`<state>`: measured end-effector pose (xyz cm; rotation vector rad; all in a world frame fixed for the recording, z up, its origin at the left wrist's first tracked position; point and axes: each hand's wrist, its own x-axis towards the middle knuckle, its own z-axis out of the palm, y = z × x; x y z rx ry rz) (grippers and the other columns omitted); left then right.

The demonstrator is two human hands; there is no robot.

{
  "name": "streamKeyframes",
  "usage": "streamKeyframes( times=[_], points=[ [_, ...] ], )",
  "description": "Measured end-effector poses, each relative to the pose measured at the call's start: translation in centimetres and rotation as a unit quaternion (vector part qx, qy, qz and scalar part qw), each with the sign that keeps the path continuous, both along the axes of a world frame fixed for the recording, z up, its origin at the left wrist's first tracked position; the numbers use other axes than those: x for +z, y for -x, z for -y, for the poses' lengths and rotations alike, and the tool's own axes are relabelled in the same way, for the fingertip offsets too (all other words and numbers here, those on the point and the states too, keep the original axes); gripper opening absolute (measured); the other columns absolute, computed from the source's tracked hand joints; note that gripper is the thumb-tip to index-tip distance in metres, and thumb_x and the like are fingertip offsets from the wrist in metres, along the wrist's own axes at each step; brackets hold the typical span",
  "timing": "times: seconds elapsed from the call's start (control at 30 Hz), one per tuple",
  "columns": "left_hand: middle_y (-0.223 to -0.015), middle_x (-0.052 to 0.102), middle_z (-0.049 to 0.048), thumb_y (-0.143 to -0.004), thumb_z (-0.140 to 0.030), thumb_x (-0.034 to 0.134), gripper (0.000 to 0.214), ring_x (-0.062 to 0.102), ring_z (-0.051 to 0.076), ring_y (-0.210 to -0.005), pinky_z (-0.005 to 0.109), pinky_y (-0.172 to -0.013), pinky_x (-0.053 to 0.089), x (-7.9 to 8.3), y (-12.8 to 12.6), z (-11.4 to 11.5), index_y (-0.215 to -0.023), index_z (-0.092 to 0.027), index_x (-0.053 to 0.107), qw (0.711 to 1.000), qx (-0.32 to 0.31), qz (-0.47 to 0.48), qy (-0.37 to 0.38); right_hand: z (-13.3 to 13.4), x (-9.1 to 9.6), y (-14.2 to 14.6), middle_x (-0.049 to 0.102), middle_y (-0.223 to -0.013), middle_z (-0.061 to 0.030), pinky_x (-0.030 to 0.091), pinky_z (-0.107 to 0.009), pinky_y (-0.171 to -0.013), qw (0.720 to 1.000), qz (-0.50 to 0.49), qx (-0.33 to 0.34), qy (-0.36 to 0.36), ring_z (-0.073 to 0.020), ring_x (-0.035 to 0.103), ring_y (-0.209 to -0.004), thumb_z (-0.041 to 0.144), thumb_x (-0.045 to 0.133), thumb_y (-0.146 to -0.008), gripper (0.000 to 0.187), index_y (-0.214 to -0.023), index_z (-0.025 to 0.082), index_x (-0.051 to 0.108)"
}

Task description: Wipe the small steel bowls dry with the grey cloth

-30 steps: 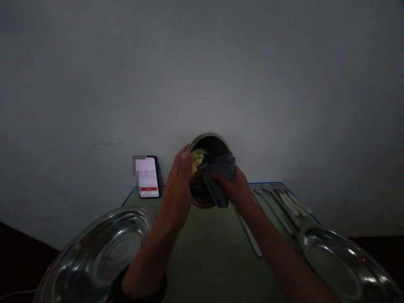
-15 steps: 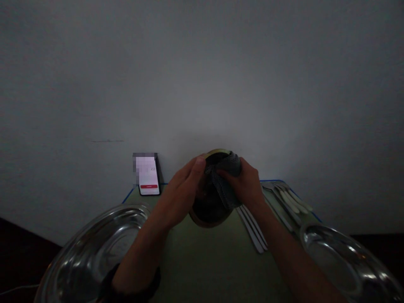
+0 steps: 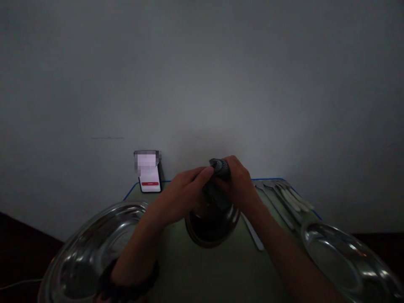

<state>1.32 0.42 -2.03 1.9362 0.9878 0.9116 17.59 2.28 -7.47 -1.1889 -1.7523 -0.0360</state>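
We find a pale wall [image 3: 202, 71] behind a green tabletop [image 3: 202, 277] edged in blue. On the left of the tabletop we record a large, shiny steel basin [image 3: 78, 242]; on the right, a second steel basin [image 3: 369, 273], partly out of view. At the centre, above the near part of the tabletop, we note a round metal bowl [image 3: 211, 233], tilted with its dark opening towards us; we cannot tell whether it touches the surface.

The left grip [image 3: 184, 193] is closed on the bowl's upper left side, thumb extended to the cloth's edge, remaining fingers largely hidden. The right grip [image 3: 241, 183] is closed on a grey patterned cloth [image 3: 217, 198], bunched at the bowl's upper right and reaching inside it.

We see a lit phone [image 3: 150, 174] at the far edge, leaning back near the wall, its screen partly pixelated. On the right lie metal utensils [image 3: 274, 206] and, just beyond them, a group of white-handled utensils [image 3: 292, 198]. A dark band [image 3: 129, 288] encircles the left wrist.
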Motion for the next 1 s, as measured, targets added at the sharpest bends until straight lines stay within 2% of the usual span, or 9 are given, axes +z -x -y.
streamKeyframes(
  times=[0.23,0.3,0.43,0.5,0.6,0.7,0.8,0.93,1.0],
  points=[
    [-0.089,0.072,0.0038,-0.088,-0.053,0.039,0.045,0.063,0.023,-0.086,0.033,-0.083,0.046,0.5,0.5,-0.1,-0.099,-0.022,0.07,0.994,0.099,0.036,-0.035,-1.0,-1.4,0.9,0.064,-0.092,-0.0089,0.047,-0.037,-0.078,0.971,-0.227,-0.041,0.056,-0.022,0.059,-0.087,0.043,0.052,-0.082,0.028,-0.095,0.018,0.056],
    [-0.099,0.07,0.004,-0.089,-0.053,0.037,0.046,0.062,0.022,-0.093,0.032,-0.085,0.045,0.3,0.0,0.0,-0.106,-0.022,0.067,0.985,0.137,0.069,-0.083,-1.1,-2.0,2.0,0.065,-0.103,-0.0115,0.048,-0.039,-0.083,0.942,-0.322,-0.017,0.09,-0.0229,0.06,-0.096,0.043,0.05,-0.083,0.034,-0.104,0.017,0.055],
    [-0.131,0.055,0.0052,-0.093,-0.046,0.034,0.047,0.05,0.02,-0.118,0.032,-0.101,0.036,-0.6,-1.4,-0.1,-0.13,-0.022,0.049,0.965,0.172,0.108,-0.163,-1.0,-3.3,4.1,0.062,-0.118,-0.0136,0.051,-0.039,-0.083,0.846,-0.483,0.105,0.201,-0.0214,0.062,-0.101,0.038,0.05,-0.082,0.042,-0.118,0.017,0.046],
    [-0.139,0.048,0.0057,-0.094,-0.044,0.031,0.048,0.043,0.019,-0.126,0.033,-0.106,0.029,-1.0,-1.9,-0.2,-0.134,-0.021,0.043,0.967,0.16,0.099,-0.17,-1.1,-3.7,4.2,0.062,-0.118,-0.0143,0.052,-0.039,-0.082,0.828,-0.5,0.111,0.23,-0.0219,0.064,-0.098,0.037,0.053,-0.079,0.043,-0.116,0.016,0.047],
    [-0.135,0.052,0.0054,-0.093,-0.045,0.033,0.046,0.046,0.02,-0.124,0.034,-0.105,0.032,-0.8,-1.5,-0.4,-0.132,-0.023,0.043,0.978,0.136,0.088,-0.13,-1.6,-3.6,2.8,0.064,-0.111,-0.0131,0.05,-0.04,-0.083,0.87,-0.446,0.045,0.206,-0.0234,0.062,-0.097,0.037,0.058,-0.075,0.042,-0.11,0.017,0.05],
    [-0.117,0.063,0.0058,-0.088,-0.047,0.043,0.045,0.06,0.021,-0.105,0.033,-0.088,0.046,0.0,-0.3,-0.3,-0.125,-0.023,0.043,0.988,0.133,0.044,-0.066,-1.9,-2.6,0.5,0.064,-0.1,-0.0104,0.047,-0.04,-0.08,0.93,-0.338,-0.03,0.143,-0.0238,0.059,-0.091,0.036,0.06,-0.072,0.038,-0.104,0.016,0.053],
    [-0.099,0.069,0.0098,-0.085,-0.052,0.044,0.04,0.065,0.025,-0.088,0.035,-0.073,0.049,0.5,0.6,-0.2,-0.108,-0.02,0.053,0.985,0.137,-0.096,-0.042,-1.7,-1.4,-0.9,0.061,-0.088,-0.0053,0.045,-0.036,-0.075,0.977,-0.196,-0.036,0.075,-0.0207,0.056,-0.081,0.028,0.057,-0.073,0.023,-0.094,0.018,0.054],
    [-0.087,0.069,0.0137,-0.087,-0.046,0.036,0.039,0.066,0.028,-0.079,0.038,-0.066,0.048,-0.7,0.5,-0.5,-0.098,-0.017,0.06,0.908,0.148,-0.386,-0.071,-1.0,-0.7,-0.6,0.057,-0.085,-0.0044,0.042,-0.032,-0.074,0.999,-0.045,0.02,0.001,-0.0193,0.053,-0.081,0.008,0.049,-0.066,0.022,-0.084,0.02,0.052],
    [-0.09,0.07,0.0143,-0.087,-0.04,0.035,0.037,0.067,0.028,-0.079,0.037,-0.066,0.049,-1.5,0.0,-0.7,-0.096,-0.016,0.061,0.873,0.138,-0.463,-0.069,-0.8,-0.8,0.0,0.056,-0.086,-0.0053,0.041,-0.032,-0.075,0.999,0.016,0.047,-0.004,-0.02,0.052,-0.083,0.003,0.045,-0.064,0.025,-0.081,0.02,0.051]
  ],
)
